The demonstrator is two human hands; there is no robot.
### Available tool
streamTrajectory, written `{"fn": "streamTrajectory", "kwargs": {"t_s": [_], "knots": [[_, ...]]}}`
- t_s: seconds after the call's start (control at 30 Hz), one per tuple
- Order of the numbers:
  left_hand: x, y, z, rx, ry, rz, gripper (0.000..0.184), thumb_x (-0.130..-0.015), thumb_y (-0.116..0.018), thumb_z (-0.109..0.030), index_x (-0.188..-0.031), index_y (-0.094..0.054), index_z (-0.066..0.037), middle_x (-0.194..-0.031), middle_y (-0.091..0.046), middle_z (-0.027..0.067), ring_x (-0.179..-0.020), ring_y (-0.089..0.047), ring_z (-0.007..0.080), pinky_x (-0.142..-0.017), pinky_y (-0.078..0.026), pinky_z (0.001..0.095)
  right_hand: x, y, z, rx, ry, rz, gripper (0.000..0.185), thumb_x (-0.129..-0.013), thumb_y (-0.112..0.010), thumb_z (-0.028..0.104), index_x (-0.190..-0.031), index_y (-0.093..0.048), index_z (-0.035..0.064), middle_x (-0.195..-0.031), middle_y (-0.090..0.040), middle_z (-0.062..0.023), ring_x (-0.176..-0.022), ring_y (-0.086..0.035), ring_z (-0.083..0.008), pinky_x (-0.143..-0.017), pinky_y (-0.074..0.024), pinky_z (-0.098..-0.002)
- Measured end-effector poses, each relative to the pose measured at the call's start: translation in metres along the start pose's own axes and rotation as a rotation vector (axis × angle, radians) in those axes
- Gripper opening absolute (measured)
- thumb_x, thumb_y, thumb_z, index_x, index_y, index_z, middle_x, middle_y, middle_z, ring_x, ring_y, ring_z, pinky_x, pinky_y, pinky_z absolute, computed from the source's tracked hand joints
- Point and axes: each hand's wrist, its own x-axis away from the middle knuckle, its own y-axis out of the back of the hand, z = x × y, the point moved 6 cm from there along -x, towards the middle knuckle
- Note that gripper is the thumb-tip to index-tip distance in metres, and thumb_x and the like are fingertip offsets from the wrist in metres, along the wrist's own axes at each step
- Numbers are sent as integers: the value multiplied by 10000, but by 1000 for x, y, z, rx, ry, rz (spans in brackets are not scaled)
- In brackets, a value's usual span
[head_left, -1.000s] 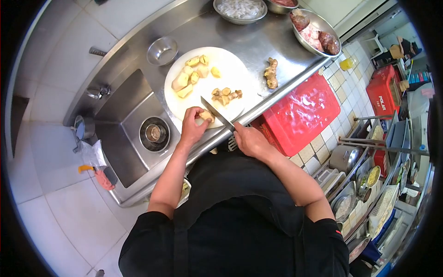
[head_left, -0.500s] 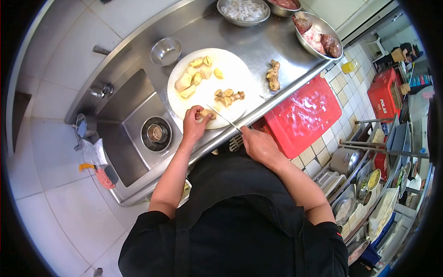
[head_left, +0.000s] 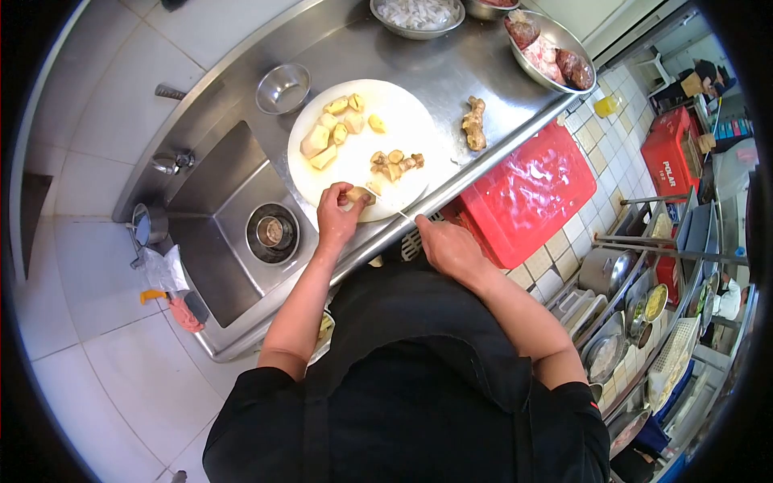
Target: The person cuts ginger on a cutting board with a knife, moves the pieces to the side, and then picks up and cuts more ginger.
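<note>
My left hand (head_left: 338, 219) pinches a piece of ginger (head_left: 356, 195), brown skin partly showing, at the near edge of a round white cutting board (head_left: 407, 109). In my right hand (head_left: 451, 248), closed around its handle, is a knife (head_left: 396, 208); its thin blade reaches toward the held piece. Whether the blade touches it I cannot tell. Pale yellow peeled ginger chunks (head_left: 320, 138) lie on the board's far left. Knobbly unpeeled ginger pieces (head_left: 394, 167) rest near its middle. A larger ginger root (head_left: 474, 125) lies on the steel counter, right of the board.
Left of the board is a steel sink (head_left: 213, 258) with a faucet (head_left: 173, 163). A small metal bowl (head_left: 283, 89) stands behind the board. Farther back are a bowl of white strips (head_left: 418, 16) and a bowl of bagged meat (head_left: 555, 60). A red lid (head_left: 527, 197) lies below the counter edge.
The ginger piece in my left hand has turned, now showing more brown skin. The knife blade has shifted slightly. The whole view has moved a little.
</note>
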Motion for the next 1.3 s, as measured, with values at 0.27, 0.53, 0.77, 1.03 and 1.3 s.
{"fn": "streamTrajectory", "kwargs": {"t_s": [0.27, 0.53, 0.77, 1.03, 1.3], "knots": [[-2, -4, 6, 110, 1, 37, 418, -888, -914, -190, -1205, -698, -25, -1169, -719, 109, -1036, -712, 214, -977, -579, 356, -33, -4, -11, -117, -125, 139, 339, -1077, -524, 180, -1328, -587, -40, -985, -741, -313, -956, -717, -505, -839, -544, -620], [4, -7, 29, 169, -17, 101, 410, -912, -883, -108, -1243, -663, -6, -1274, -686, 98, -1144, -688, 192, -1054, -562, 348, -55, -28, -19, -190, -134, 176, 363, -1075, -541, 187, -1366, -581, -27, -1124, -724, -344, -1094, -692, -513, -956, -521, -610], [7, -5, 36, 404, -99, 127, 415, -900, -857, -55, -1260, -659, -2, -1358, -660, 132, -1217, -675, 220, -1066, -570, 357, -44, -18, -12, -239, -165, 112, 318, -1085, -533, 208, -1302, -588, -18, -1070, -727, -330, -1078, -689, -516, -942, -520, -612], [13, 10, 3, 122, -245, 152, 376, -934, -807, -69, -1279, -684, 17, -1354, -625, 165, -1224, -678, 288, -1070, -577, 394, -9, 2, 6, 9, -84, 17, 201, -1070, -528, 147, -1216, -602, 31, -949, -741, -252, -864, -735, -464, -760, -569, -597], [9, 9, -7, 99, -211, 123, 422, -903, -869, -178, -1244, -716, 19, -1299, -663, 171, -1152, -698, 305, -1011, -581, 404, 5, 8, 14, 169, 37, -73, 164, -1033, -561, 135, -1171, -631, 81, -792, -675, -168, -740, -735, -378, -643, -589, -523]]}}
